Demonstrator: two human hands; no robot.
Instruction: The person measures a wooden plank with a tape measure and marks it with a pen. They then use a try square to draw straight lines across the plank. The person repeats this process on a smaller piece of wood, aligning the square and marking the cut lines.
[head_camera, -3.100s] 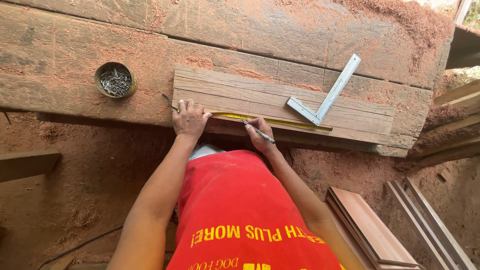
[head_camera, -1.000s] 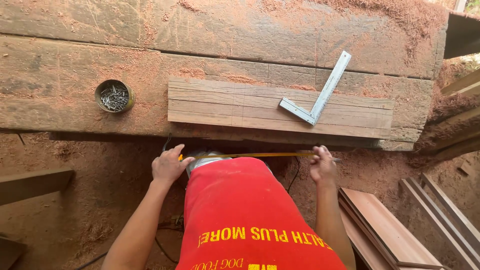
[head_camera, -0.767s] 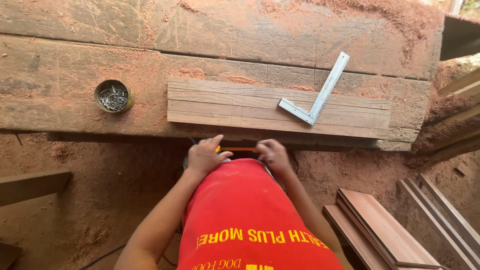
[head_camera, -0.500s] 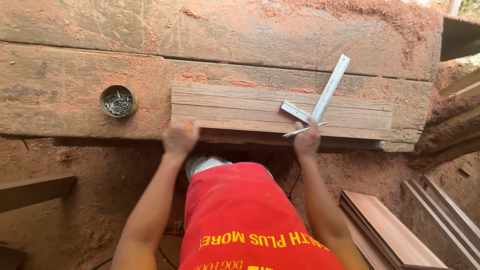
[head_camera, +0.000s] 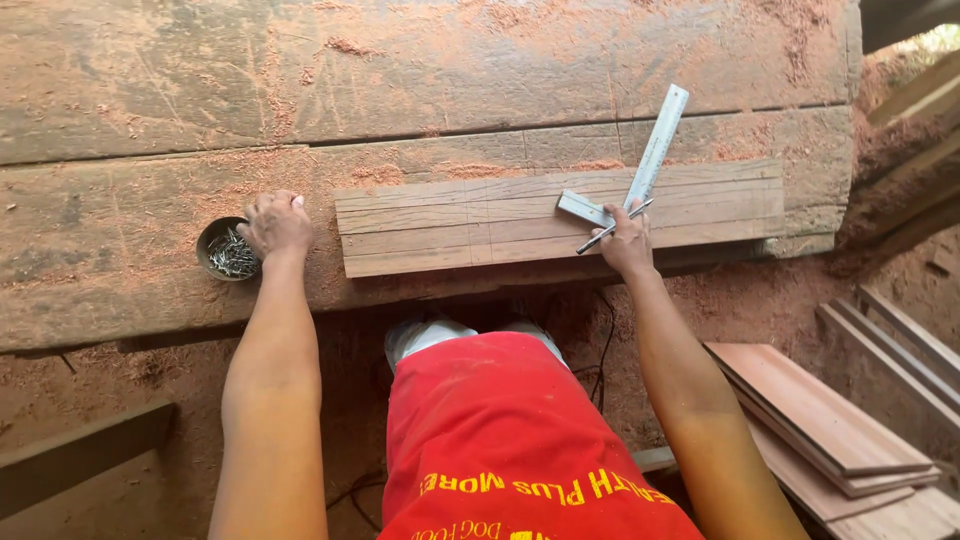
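The left hand (head_camera: 277, 224) rested with curled fingers on the sawdust-strewn counter (head_camera: 120, 270), touching a round tin of nails (head_camera: 228, 252). The right hand (head_camera: 627, 240) pinched a pencil (head_camera: 608, 228) over the wooden plank (head_camera: 480, 220), beside the metal try square (head_camera: 650, 160). Stacked boards (head_camera: 820, 420) lay near right.

The left hand (head_camera: 275, 225) now rests at the tin of nails (head_camera: 228, 250), off the plank (head_camera: 480, 215); the right hand (head_camera: 628, 240), pencil (head_camera: 610, 227) in its grip, reaches the metal square (head_camera: 640, 170).
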